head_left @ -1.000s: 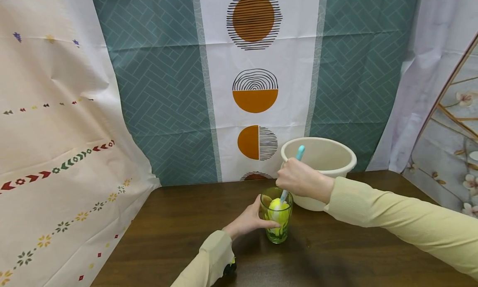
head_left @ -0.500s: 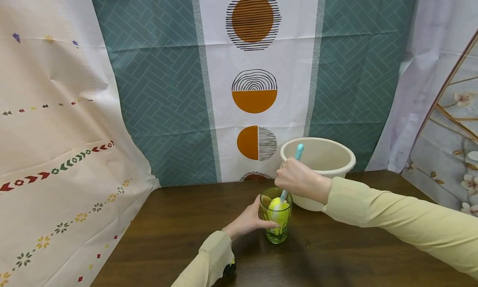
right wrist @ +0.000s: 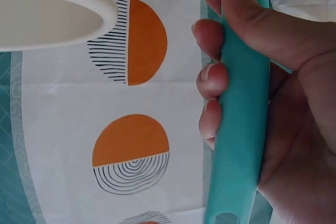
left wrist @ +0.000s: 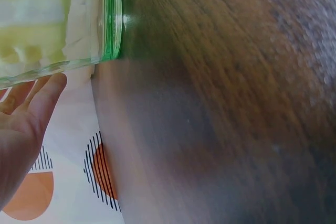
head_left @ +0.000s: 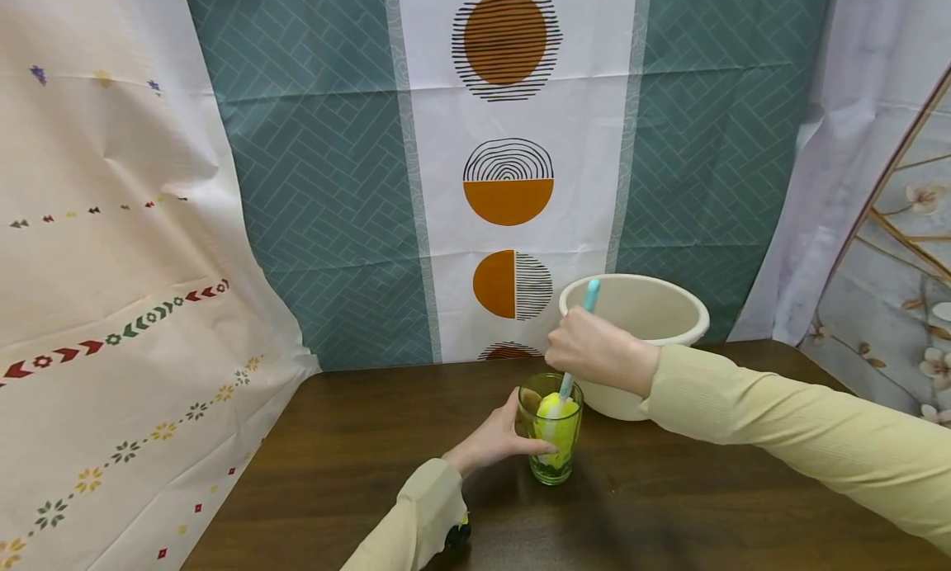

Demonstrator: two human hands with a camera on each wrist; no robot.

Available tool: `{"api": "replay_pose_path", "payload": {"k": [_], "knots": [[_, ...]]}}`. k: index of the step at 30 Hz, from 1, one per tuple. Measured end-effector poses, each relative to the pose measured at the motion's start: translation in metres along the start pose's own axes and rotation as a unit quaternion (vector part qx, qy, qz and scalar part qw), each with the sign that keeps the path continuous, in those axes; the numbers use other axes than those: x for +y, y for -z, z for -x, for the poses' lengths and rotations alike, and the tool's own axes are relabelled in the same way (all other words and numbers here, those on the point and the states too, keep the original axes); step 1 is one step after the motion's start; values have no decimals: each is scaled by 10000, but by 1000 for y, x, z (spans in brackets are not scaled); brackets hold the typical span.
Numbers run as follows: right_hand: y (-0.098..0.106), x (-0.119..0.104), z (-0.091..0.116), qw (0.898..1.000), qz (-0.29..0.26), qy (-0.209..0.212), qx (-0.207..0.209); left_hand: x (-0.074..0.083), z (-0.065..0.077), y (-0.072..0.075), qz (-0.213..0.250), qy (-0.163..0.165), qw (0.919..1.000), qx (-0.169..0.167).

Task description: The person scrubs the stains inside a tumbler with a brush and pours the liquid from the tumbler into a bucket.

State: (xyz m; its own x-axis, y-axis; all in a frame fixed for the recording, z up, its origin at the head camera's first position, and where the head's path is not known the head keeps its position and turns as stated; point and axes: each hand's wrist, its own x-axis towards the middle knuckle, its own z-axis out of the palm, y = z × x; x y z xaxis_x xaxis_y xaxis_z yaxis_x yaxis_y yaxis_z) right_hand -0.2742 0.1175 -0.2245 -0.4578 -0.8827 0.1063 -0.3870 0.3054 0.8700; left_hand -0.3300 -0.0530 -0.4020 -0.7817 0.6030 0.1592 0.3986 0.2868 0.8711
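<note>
A green-tinted drinking glass (head_left: 551, 470) stands on the brown table in the head view. My left hand (head_left: 499, 439) grips it from the left, thumb in front and fingers behind. Inside the glass is the yellow sponge head (head_left: 559, 427) of a bottle brush, and its teal handle (head_left: 591, 295) slants up to the right. Above the rim my right hand (head_left: 598, 352) grips that handle. The right wrist view shows the fingers curled round the teal handle (right wrist: 239, 108). In the left wrist view the glass (left wrist: 84, 22) lies sideways across the picture, with fingers (left wrist: 48, 95) along its side.
A cream-white plastic bucket (head_left: 694, 315) stands behind my right hand, at the table's back. Patterned curtains (head_left: 334, 175) hang behind and at both sides of the wooden table (head_left: 357, 455). A small dark object (head_left: 456, 534) shows beside my left sleeve.
The brush handle's top has shifted slightly left and up with my right hand. Yellow sponge now fills more of the glass's lower part. My left hand keeps its grip on the glass.
</note>
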Motion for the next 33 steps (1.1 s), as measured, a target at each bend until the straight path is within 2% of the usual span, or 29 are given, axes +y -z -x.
{"api": "replay_pose_path", "payload": {"k": [13, 19, 33], "knots": [[-5, 8, 5, 9990, -439, 92, -58, 3, 0, 0, 42, 98, 9999, -59], [-7, 9, 6, 9980, -629, 41, 55, 4, 0, 0, -29, 65, 10000, -34], [-5, 10, 5, 9987, -473, -191, 89, 5, 2, 0, 200, -4, 9998, -63]]}}
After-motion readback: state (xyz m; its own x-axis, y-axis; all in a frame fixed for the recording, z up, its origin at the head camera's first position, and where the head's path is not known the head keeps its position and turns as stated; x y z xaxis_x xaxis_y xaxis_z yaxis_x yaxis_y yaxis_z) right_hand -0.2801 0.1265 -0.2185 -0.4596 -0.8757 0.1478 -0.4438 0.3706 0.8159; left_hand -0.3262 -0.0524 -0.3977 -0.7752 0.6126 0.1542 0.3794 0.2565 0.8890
